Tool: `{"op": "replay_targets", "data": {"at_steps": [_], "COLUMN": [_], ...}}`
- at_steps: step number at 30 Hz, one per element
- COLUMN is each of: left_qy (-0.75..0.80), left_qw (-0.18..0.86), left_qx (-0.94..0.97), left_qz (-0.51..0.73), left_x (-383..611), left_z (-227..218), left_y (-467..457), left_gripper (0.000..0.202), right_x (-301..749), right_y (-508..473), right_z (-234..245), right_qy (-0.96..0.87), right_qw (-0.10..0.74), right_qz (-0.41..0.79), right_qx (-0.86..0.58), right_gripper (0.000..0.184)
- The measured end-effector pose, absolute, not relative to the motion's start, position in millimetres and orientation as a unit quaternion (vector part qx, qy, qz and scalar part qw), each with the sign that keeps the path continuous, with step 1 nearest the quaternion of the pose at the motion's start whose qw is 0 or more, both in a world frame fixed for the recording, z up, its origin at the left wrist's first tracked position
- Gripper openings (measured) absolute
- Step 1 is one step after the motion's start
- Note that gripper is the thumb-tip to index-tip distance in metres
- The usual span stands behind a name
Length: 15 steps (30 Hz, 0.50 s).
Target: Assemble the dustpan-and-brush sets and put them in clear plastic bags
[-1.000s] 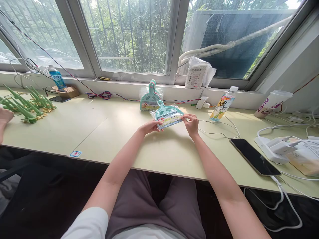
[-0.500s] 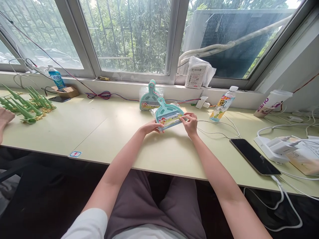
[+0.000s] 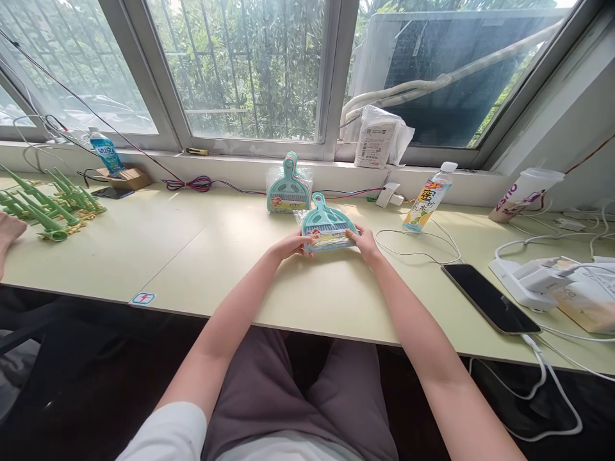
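A teal toy dustpan and brush set in clear plastic wrap is held between my two hands above the table, its handle pointing toward the window. My left hand grips its left lower corner, thumb on the front and fingers curled beneath. On the right lower corner, my right hand is closed the same way, its thumb over the printed label. Just behind, a stack of matching wrapped dustpan sets leans by the wall under the window.
A drink bottle, a phone, a power strip and a tilted cup are at the right, among cables. Green spiky plastic pieces and another person's hand are at the far left. A small box stands behind.
The held dustpan set has turned from a tilt to nearly level. My right hand has shifted from a fingertip pinch high on the edge to a fuller hold on the corner.
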<state>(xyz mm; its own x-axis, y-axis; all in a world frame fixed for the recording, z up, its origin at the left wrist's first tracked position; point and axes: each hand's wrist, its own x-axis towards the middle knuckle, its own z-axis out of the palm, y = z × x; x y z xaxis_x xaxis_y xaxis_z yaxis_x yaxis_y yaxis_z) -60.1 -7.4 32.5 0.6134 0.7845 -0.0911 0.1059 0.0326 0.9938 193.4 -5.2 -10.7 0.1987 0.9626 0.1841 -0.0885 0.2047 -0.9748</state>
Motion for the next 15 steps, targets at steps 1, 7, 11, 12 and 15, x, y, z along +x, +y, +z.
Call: {"op": "replay_targets", "data": {"at_steps": [1,7,11,12,15], "left_qy": [0.36,0.325,0.314,0.329,0.372], "left_qw": [0.617,0.565,0.52,0.504,0.472], "left_qx": [0.637,0.634,0.687,0.695,0.689], "left_qz": [0.288,0.417,0.399,0.394,0.404], "left_x": [-58,-50,-49,-49,-49], "left_z": [33,41,36,33,26], "left_y": [-8,-15,-12,-9,0], "left_gripper": [0.067,0.077,0.053,0.045,0.023], "right_x": [193,197,202,202,198], "right_y": [-4,1,2,2,0], "right_z": [-11,-11,-14,-15,-15], "right_qy": [-0.461,-0.381,-0.365,-0.369,-0.383], "right_qw": [0.622,0.682,0.695,0.693,0.685], "right_qz": [0.423,0.352,0.33,0.328,0.329], "right_qx": [-0.471,-0.516,-0.523,-0.525,-0.525], "right_gripper": [0.052,0.053,0.051,0.051,0.055]}}
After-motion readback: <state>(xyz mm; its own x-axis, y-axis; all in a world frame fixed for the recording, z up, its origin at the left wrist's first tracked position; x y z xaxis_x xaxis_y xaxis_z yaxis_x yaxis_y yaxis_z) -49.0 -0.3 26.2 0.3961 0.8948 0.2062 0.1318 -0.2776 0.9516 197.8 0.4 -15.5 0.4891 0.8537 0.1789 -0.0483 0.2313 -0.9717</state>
